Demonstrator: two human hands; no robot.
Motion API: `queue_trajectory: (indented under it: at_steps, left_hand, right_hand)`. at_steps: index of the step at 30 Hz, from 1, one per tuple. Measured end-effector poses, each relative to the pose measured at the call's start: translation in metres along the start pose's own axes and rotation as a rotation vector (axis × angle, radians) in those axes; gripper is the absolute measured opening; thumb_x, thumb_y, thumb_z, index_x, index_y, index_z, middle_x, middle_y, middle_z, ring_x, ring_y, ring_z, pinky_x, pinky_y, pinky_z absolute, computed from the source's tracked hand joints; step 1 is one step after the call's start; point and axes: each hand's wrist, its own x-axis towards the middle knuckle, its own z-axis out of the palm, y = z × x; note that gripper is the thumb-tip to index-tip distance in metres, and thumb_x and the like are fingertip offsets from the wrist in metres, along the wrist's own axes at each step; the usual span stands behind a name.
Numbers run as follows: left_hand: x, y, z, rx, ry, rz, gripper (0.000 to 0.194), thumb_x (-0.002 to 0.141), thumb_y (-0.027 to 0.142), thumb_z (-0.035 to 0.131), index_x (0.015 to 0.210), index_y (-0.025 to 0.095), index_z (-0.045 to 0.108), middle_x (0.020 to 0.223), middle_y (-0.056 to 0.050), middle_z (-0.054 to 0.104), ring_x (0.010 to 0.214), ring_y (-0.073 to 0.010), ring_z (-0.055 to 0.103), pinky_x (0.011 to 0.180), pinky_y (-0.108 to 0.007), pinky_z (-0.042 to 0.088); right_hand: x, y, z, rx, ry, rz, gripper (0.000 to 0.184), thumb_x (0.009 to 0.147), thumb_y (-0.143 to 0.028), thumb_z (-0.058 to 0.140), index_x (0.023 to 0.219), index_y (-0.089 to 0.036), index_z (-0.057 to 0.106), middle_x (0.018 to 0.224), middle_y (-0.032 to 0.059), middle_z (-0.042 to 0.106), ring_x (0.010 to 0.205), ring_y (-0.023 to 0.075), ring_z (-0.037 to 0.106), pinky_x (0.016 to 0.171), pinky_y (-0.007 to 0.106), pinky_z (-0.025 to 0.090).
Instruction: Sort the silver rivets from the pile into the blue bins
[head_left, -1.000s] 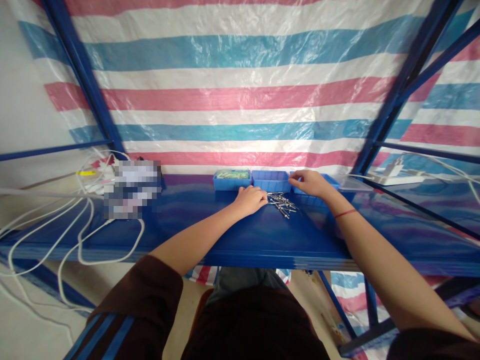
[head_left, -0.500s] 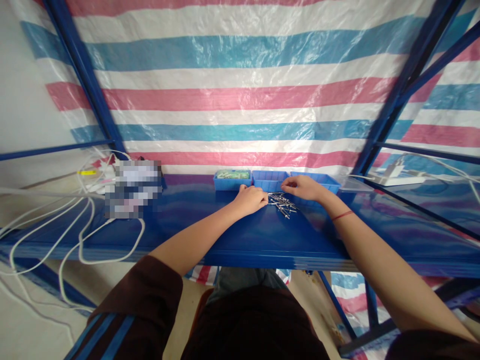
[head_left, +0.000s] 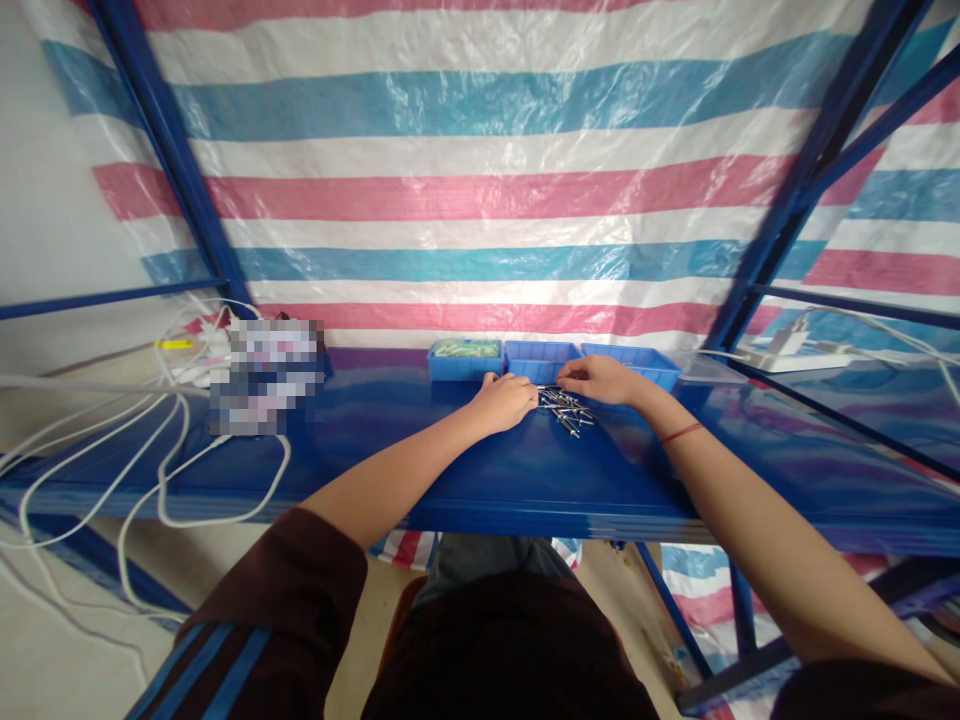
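My left hand is closed at the left edge of a loose pile of thin silver-and-dark metal pieces on the blue tabletop. One slim metal piece sticks out from its fingertips toward the right. Just behind the pile, my right hand has thumb and fingers pinched together close to the end of that piece. Whatever sits in this pinch is too small to make out. A red band circles the right wrist.
Behind the hands stand a blue bin of pale green items, a middle blue bin and a right blue bin. White cables hang at the left. A white power strip lies at the right.
My right hand has moved slightly left and down, nearer to my left hand, and its fingers look more closed. My left hand has barely shifted.
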Motion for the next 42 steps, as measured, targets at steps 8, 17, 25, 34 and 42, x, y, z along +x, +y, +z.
queue_trajectory:
  at_steps: [8,17,25,34,42]
  left_hand:
    - [0.006,-0.003,0.003,-0.392,0.194,-0.093,0.020,0.090,0.021,0.038,0.089,0.018,0.058,0.086,-0.002,0.067,0.083,-0.0157,0.062,0.075,-0.028,0.042]
    - [0.013,-0.009,0.012,-0.822,0.366,-0.226,0.016,0.087,0.024,0.045,0.089,0.016,0.060,0.082,-0.003,0.068,0.076,-0.0130,0.063,0.074,-0.027,0.049]
    - [0.018,-0.008,0.008,-0.951,0.511,-0.242,0.019,0.079,0.027,0.060,0.092,0.014,0.064,0.094,-0.008,0.069,0.087,-0.0164,0.063,0.082,-0.031,0.049]
    - [0.020,-0.008,0.009,-1.128,0.557,-0.197,0.022,0.079,0.031,0.060,0.093,0.014,0.062,0.089,-0.007,0.069,0.080,-0.0152,0.064,0.080,-0.031,0.049]
    - [0.017,-0.005,0.005,-1.115,0.576,-0.137,0.021,0.080,0.032,0.058,0.088,0.013,0.062,0.087,-0.006,0.068,0.080,-0.0142,0.063,0.078,-0.029,0.048]
  right_hand:
    - [0.003,-0.005,0.004,0.400,0.045,-0.090,0.024,0.073,-0.032,0.057,0.087,-0.016,0.065,0.082,0.0045,0.068,0.074,0.0167,0.061,0.070,0.030,0.047]
    - [-0.001,-0.022,0.001,0.651,0.101,-0.035,0.025,0.068,-0.030,0.065,0.090,-0.017,0.066,0.079,0.0040,0.068,0.071,0.0144,0.061,0.064,0.028,0.047]
    - [0.001,-0.023,0.004,0.694,0.099,0.019,0.029,0.067,-0.036,0.066,0.088,-0.016,0.060,0.080,0.0061,0.069,0.062,0.0124,0.058,0.060,0.027,0.047]
    - [0.003,-0.025,0.010,0.765,0.044,-0.059,0.033,0.072,-0.041,0.065,0.092,-0.016,0.058,0.087,0.0070,0.069,0.067,0.0120,0.060,0.061,0.026,0.047]
    - [0.003,-0.025,0.013,0.759,0.026,-0.025,0.030,0.074,-0.043,0.061,0.090,-0.017,0.057,0.087,0.0069,0.067,0.068,0.0121,0.058,0.060,0.027,0.047]
